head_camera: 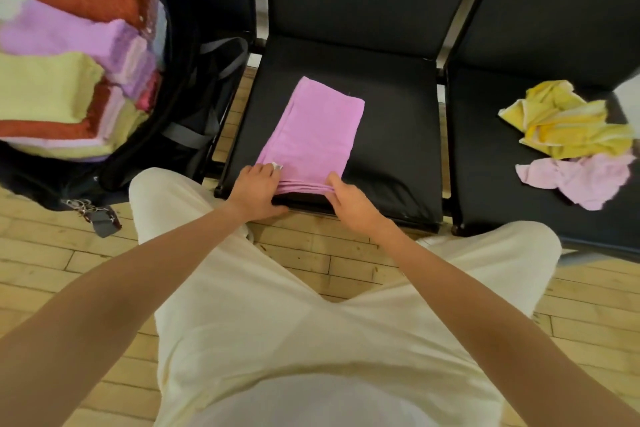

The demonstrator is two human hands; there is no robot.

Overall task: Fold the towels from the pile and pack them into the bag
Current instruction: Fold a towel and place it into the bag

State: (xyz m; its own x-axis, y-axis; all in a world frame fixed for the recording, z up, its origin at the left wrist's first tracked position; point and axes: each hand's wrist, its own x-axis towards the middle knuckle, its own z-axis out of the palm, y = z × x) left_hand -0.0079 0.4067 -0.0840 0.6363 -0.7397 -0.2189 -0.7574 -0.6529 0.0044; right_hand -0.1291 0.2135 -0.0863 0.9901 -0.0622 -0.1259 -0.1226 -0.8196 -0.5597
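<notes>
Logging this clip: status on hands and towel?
Both hands, left hand and right hand, pinch pink towel near edge on middle chair. Bag left. Nothing blocking.

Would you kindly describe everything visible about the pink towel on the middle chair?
The pink towel is plain soft cloth folded into a long rectangle of several layers, lying flat and slightly slanted on the black seat of the middle chair. Its stacked edges bunch at the near end by the seat's front edge. A small white tag shows at the near left corner. The left hand and right hand grip that near end, one at each corner.
</notes>
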